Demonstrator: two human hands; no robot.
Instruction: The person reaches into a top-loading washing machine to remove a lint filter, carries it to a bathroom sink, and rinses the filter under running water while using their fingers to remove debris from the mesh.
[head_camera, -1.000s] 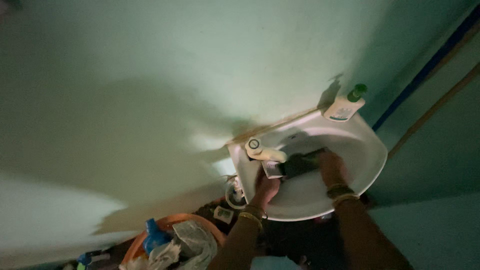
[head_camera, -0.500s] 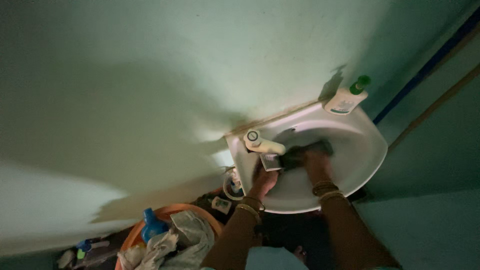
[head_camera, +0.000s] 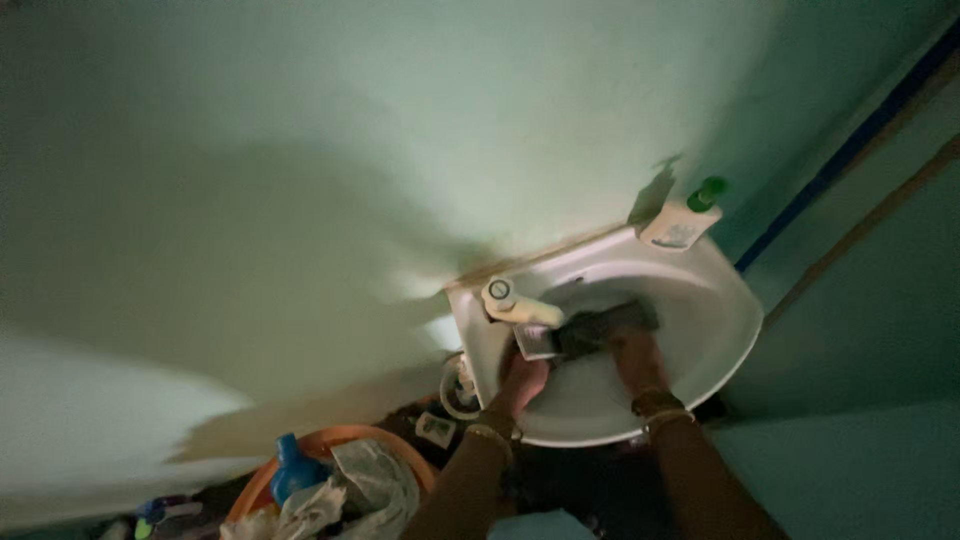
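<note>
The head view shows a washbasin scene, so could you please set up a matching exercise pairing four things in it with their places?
Things:
1. pump bottle
2. tap
3. dark cloth
4. orange tub

Places:
A. low on the floor, left of the basin, holding cloths and a blue bottle
B. on the basin's back rim, at its left
C. inside the basin, under both hands
D. on the basin's back right corner, by the wall

Pairs: 1-D, 2-B, 3-C, 4-A

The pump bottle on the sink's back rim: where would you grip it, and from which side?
Grip the pump bottle around its white body, below the green pump head, coming from the basin side. It stands close to the wall on the sink rim, so probably only the front is open. Both hands, left hand and right hand, are busy with a dark item.
</note>
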